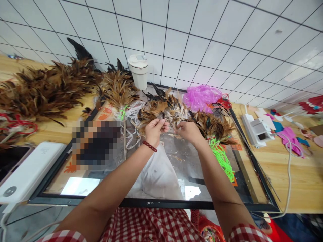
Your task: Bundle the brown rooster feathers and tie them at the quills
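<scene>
A white tiled wall fills the top of the view, and below it runs a long wooden table. On the table lies a glass panel in a black frame, directly in front of the person. A large heap of brown feathers spreads over the table's left end. A white plastic bag lies on the glass between the person's forearms. A white power bank rests at the panel's left edge. A tied feather bundle stands at the far side of the glass, with a white lidded cup just behind it against the wall. To the right sits a crumpled pink plastic sheet, and in front of it another feather bundle, from which a bright green cord trails down over the glass. A white power strip lies further right on the wood.

Both hands are raised over the far half of the glass. The left hand is closed on the small feather bunch, thumb and fingers pinching its quill ends so that the tips fan away toward the wall. The right hand is just beside it, fingertips pressed together on feathers at the same bunch's right side. A string of dark red beads circles the left wrist
</scene>
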### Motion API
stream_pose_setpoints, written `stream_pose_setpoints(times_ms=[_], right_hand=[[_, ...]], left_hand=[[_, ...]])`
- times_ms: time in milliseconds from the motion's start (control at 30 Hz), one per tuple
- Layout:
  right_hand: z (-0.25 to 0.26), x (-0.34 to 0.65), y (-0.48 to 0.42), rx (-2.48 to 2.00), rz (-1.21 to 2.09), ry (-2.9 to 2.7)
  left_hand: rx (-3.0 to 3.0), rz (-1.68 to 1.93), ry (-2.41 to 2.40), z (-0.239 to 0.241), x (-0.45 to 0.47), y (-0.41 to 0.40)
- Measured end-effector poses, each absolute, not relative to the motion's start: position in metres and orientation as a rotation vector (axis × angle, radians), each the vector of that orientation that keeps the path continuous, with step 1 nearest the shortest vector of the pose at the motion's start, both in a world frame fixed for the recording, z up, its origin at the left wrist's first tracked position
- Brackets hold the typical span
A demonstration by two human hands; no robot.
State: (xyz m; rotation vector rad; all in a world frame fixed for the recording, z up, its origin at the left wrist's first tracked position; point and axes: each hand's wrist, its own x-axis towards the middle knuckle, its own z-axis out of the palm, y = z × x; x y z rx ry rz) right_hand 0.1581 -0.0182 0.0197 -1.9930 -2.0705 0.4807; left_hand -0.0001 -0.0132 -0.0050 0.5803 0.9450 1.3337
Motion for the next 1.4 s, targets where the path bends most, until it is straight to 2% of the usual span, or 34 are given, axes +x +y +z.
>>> stream_pose_setpoints(times_ms=[100, 167, 333, 400, 633, 933, 1100, 1233, 1400], right_hand=[[0.018, 0.155, -0.019, -2.028, 0.426, -2.126], [0.019, 0.158, -0.018, -1.952, 0.524, -2.113], [0.025, 0.164, -0.016, -1.421, 1.289, -1.537], [0.025, 0.16, -0.016, -1.248, 1.432, -1.291], [0.008, 0.134, -0.016, -1.148, 1.453, -0.958], [0.004, 0.136, -0.016, -1.134, 1.344, -1.06], [0.015, 0.152, -0.018, -1.039, 1.656, -1.21], [0.016, 0.157, -0.02, -0.959, 1.826, -1.259], [0.01, 0.149, -0.017, -1.116, 1.596, -1.058]], left_hand=[[0.573, 1.339, 0.956, -0.006, 0.0, -0.013], [0.567, 1.331, 0.96, -0.005, 0.0, -0.013], [0.526, 1.284, 0.942, -0.002, 0.003, -0.017], [0.513, 1.226, 0.922, 0.0, 0.004, -0.019], [0.459, 1.019, 0.846, 0.002, 0.005, -0.023], [0.665, 0.97, 0.875, 0.001, 0.004, -0.024], [0.663, 0.966, 0.775, 0.003, 0.002, -0.024], [0.655, 0.796, 0.685, 0.005, -0.001, -0.025], [0.667, 0.744, 0.688, 0.0, 0.0, -0.026]])
